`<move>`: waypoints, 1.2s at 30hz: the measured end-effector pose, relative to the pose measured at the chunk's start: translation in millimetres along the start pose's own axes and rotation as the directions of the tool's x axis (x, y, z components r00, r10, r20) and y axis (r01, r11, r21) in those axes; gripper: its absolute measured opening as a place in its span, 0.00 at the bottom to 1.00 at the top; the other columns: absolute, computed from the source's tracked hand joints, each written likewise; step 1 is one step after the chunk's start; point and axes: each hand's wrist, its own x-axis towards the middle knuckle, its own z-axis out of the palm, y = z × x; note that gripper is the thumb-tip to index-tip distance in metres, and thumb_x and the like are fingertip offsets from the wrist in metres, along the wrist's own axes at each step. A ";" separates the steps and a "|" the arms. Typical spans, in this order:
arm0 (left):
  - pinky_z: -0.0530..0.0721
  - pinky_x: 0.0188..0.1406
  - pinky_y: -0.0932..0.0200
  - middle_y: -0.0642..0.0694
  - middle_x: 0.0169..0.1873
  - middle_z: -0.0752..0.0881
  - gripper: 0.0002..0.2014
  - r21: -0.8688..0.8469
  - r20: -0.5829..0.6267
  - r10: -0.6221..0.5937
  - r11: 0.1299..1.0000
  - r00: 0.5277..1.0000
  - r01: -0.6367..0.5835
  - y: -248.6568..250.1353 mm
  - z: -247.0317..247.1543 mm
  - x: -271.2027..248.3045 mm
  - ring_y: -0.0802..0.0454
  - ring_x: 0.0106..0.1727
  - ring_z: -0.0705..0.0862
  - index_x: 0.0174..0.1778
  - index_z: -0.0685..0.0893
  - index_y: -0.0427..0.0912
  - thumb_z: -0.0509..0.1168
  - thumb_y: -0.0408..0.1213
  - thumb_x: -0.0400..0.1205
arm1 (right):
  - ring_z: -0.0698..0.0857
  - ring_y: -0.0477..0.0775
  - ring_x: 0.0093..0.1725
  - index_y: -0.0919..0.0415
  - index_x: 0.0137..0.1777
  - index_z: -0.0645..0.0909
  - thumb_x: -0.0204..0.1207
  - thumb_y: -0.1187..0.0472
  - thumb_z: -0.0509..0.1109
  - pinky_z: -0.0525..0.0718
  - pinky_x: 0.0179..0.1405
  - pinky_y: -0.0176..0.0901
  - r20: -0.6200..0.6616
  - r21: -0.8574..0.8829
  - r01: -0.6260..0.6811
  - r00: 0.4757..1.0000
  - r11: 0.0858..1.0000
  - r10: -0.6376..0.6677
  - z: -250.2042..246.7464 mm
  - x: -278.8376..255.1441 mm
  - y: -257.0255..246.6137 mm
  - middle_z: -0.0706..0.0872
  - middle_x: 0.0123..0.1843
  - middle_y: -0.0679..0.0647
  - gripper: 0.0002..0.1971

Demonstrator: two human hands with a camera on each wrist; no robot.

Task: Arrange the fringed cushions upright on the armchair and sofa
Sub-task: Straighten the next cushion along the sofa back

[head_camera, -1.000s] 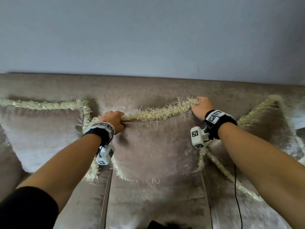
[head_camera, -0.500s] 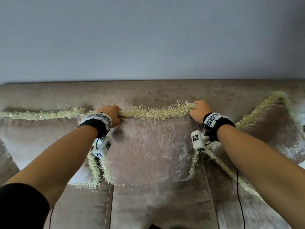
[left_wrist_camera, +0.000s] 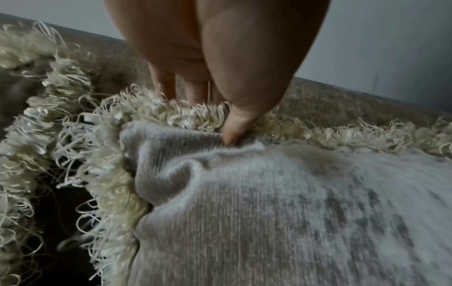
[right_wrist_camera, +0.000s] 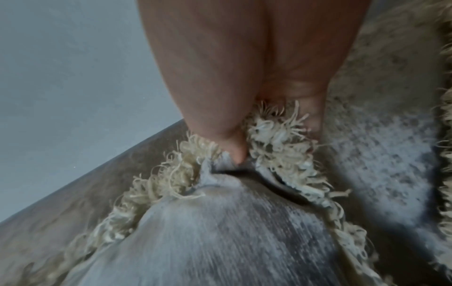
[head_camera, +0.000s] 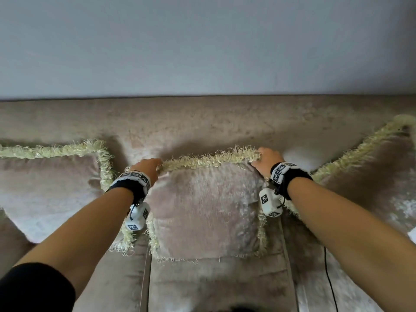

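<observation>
A taupe velvet cushion with cream fringe (head_camera: 207, 210) stands upright against the sofa back (head_camera: 202, 122), its bottom edge on the seat. My left hand (head_camera: 149, 168) grips its top left corner. In the left wrist view the thumb (left_wrist_camera: 234, 133) presses into the velvet (left_wrist_camera: 269, 212) with the fingers behind the fringe. My right hand (head_camera: 265, 161) pinches the top right corner. The right wrist view has the thumb (right_wrist_camera: 234, 152) in front of the fringe on this cushion (right_wrist_camera: 220, 232). A matching cushion (head_camera: 45, 188) leans at the left, and another (head_camera: 371, 188) at the right.
The sofa seat (head_camera: 213, 284) runs across the bottom, with seams between its seat pads. A thin black cable (head_camera: 328, 278) hangs beneath my right forearm. A plain grey wall (head_camera: 202, 46) rises behind the sofa back.
Both hands kept their hold on the top corners. The middle cushion, tilted with its right corner higher a second ago, now stands nearly straight, its lower edge down on the seat.
</observation>
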 end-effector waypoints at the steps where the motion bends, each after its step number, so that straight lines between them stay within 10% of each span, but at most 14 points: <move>1: 0.89 0.41 0.52 0.42 0.51 0.88 0.17 -0.002 -0.010 -0.009 1.000 1.000 0.009 -0.9 -3.1 3.1 0.45 0.39 0.87 0.62 0.82 0.52 0.58 0.30 0.82 | 0.80 0.64 0.70 0.60 0.79 0.71 0.81 0.57 0.69 0.79 0.67 0.50 -0.002 0.005 0.012 1.000 1.000 -0.012 -2.1 2.6 0.0 0.79 0.75 0.61 0.27; 9: 0.89 0.43 0.50 0.45 0.40 0.88 0.14 -0.045 -0.225 -0.003 0.999 0.974 -0.007 14.5 -37.6 23.1 0.44 0.36 0.87 0.55 0.86 0.50 0.59 0.30 0.84 | 0.81 0.67 0.70 0.62 0.78 0.71 0.82 0.63 0.68 0.80 0.68 0.52 -0.107 0.014 0.014 0.994 1.000 -0.012 -30.3 27.8 5.0 0.79 0.74 0.65 0.25; 14: 0.87 0.50 0.48 0.45 0.46 0.89 0.22 -0.028 -0.156 -0.022 0.999 0.988 0.018 24.1 -31.9 31.9 0.44 0.38 0.85 0.61 0.83 0.53 0.57 0.25 0.80 | 0.84 0.68 0.63 0.59 0.79 0.71 0.81 0.64 0.67 0.84 0.62 0.55 -0.085 0.033 -0.038 0.996 0.999 0.041 -24.3 34.0 5.7 0.80 0.71 0.66 0.26; 23: 0.77 0.67 0.42 0.50 0.62 0.86 0.19 0.024 -0.177 0.035 0.999 0.984 -0.032 12.6 -23.6 36.2 0.44 0.59 0.86 0.71 0.77 0.55 0.62 0.51 0.83 | 0.84 0.54 0.36 0.62 0.73 0.75 0.79 0.66 0.66 0.82 0.32 0.40 -0.057 0.040 0.053 0.997 0.998 -0.051 -17.3 35.1 5.8 0.87 0.44 0.59 0.22; 27: 0.78 0.60 0.46 0.50 0.48 0.88 0.10 0.051 -0.174 -0.012 0.998 0.985 0.021 15.6 -29.5 32.5 0.46 0.43 0.84 0.59 0.81 0.56 0.62 0.40 0.84 | 0.87 0.64 0.54 0.61 0.77 0.74 0.81 0.64 0.68 0.87 0.53 0.50 -0.061 0.023 0.017 0.998 1.000 -0.015 -21.3 35.6 7.4 0.86 0.63 0.63 0.24; 36: 0.73 0.61 0.44 0.49 0.44 0.87 0.24 0.118 -0.165 -0.069 0.989 0.984 0.089 20.4 -31.3 25.8 0.46 0.42 0.78 0.65 0.78 0.61 0.56 0.27 0.81 | 0.85 0.67 0.62 0.57 0.79 0.72 0.83 0.65 0.65 0.85 0.60 0.54 -0.055 -0.004 -0.057 0.997 0.998 0.057 -23.3 35.0 8.1 0.80 0.73 0.64 0.24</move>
